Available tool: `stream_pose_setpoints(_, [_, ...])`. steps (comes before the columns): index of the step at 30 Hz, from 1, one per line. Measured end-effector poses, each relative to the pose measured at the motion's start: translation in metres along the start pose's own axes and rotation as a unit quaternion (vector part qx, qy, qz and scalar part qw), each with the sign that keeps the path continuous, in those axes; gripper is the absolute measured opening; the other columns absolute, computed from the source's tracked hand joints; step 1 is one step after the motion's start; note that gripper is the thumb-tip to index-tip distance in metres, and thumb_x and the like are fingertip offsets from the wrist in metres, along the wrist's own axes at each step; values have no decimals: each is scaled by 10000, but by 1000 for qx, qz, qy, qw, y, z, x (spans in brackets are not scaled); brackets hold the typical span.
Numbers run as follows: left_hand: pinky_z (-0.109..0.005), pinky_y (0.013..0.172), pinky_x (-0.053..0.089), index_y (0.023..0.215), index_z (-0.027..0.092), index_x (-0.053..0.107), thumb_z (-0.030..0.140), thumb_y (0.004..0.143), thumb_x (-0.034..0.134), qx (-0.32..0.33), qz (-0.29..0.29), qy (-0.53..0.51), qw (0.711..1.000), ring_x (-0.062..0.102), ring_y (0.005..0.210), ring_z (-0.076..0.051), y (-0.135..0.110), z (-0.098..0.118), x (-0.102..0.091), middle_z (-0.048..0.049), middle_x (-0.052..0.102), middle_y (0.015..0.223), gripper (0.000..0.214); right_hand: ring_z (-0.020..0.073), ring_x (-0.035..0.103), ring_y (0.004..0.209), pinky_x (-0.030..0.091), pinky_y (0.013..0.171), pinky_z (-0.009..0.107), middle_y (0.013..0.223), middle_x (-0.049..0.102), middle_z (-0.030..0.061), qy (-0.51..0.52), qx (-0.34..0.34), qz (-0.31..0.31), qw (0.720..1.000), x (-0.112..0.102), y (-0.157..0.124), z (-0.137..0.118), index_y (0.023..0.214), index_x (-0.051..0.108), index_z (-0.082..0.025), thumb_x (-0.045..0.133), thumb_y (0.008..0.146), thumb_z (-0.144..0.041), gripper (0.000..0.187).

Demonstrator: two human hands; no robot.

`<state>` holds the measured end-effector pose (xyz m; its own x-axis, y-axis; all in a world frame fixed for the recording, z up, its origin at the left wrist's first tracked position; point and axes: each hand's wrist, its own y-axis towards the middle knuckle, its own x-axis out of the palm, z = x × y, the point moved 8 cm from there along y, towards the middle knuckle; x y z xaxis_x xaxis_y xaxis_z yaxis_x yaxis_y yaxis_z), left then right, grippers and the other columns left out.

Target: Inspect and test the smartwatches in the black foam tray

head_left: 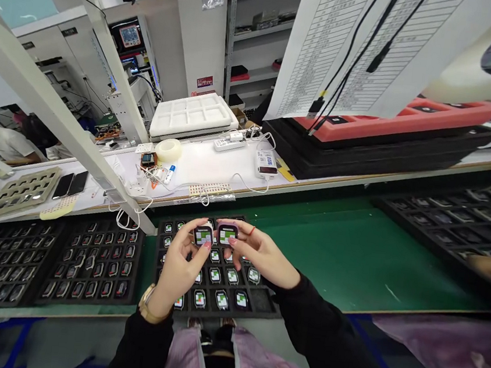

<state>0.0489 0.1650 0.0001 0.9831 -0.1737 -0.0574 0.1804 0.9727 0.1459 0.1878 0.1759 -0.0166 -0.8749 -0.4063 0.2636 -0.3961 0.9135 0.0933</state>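
My left hand (178,265) pinches a small square watch body (203,236) with a lit green and white screen. My right hand (259,254) pinches a second, similar lit watch body (226,235) right beside it. Both are held just above a black compartment tray (265,301) on the green belt. The tray holds several more watch bodies with lit screens (221,299). A gold wristwatch (148,307) sits on my left wrist.
To the left lie two more black trays (88,261) of dark watch bodies. Behind them is a white shelf with tape roll (168,151), cables, phones (70,184) and white trays (191,115). Black trays (456,221) lie at right. A seated person (6,144) works at far left.
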Motion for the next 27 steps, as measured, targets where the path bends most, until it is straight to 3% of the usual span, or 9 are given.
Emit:
stream_pose_setpoints(5, [-282,878,477,1160,223,566,301,881,610,-3,33,12,999,572,1072,-207,2,-11,-3,-70,600,1178,293,153,598,707,533,489,204,847,598,46,10,12,6,1000,-5,-6,14,1275,487,-178,699,828,-370,531])
stream_pose_setpoints(8, [-260,842,479,1140,232,571,308,877,614,-17,41,19,999,575,1031,-188,0,-22,-5,-60,597,1169,277,152,605,725,550,489,210,956,584,61,15,33,31,999,-17,-16,39,1323,434,-204,715,809,-351,604])
stream_pose_setpoints(11, [-238,760,482,1193,243,542,322,854,648,-49,27,19,998,589,927,-165,-5,-37,-5,-58,605,1107,364,168,620,765,584,518,259,1133,535,92,10,68,86,994,-44,-35,85,1358,362,-238,745,760,-343,717])
stream_pose_setpoints(14, [-212,648,459,1254,246,503,317,824,687,-91,15,19,996,569,755,-125,-15,-55,-5,-40,611,969,473,196,637,796,602,596,318,1139,548,104,-18,131,156,979,-82,-65,153,1329,394,-201,748,707,-357,733])
stream_pose_setpoints(15, [-207,629,452,1271,249,491,316,817,695,-107,10,19,994,556,718,-114,-18,-61,-5,-35,610,950,502,192,633,754,599,607,333,1081,576,97,-44,161,177,970,-96,-77,177,1338,397,-176,732,700,-349,741])
stream_pose_setpoints(17, [-204,642,459,1297,254,479,317,803,714,-140,2,3,990,560,720,-109,-26,-74,-4,-38,616,968,551,179,585,606,572,581,343,769,592,26,-164,236,205,936,-123,-102,220,1362,417,-110,673,713,-299,723])
stream_pose_setpoints(20, [-207,746,486,1305,246,503,289,755,768,-191,-5,-74,979,588,863,-132,-39,-91,-1,-61,615,1080,611,215,592,638,537,682,357,623,541,-7,-374,272,199,864,-147,-127,256,1341,501,-80,630,722,-215,646])
stream_pose_setpoints(24, [-143,668,479,1291,229,552,199,737,792,-267,13,-252,930,548,748,-71,-56,-110,6,-47,598,1056,605,231,625,741,515,764,349,764,604,46,-478,267,167,820,-148,-139,276,1393,472,-94,566,774,-184,632])
stream_pose_setpoints(27, [-113,585,461,1260,154,574,164,806,725,-307,54,-424,850,502,649,-43,-68,-120,13,-56,588,952,479,233,631,859,510,828,344,948,614,102,-504,261,145,811,-143,-140,281,1416,447,-101,516,825,-190,601])
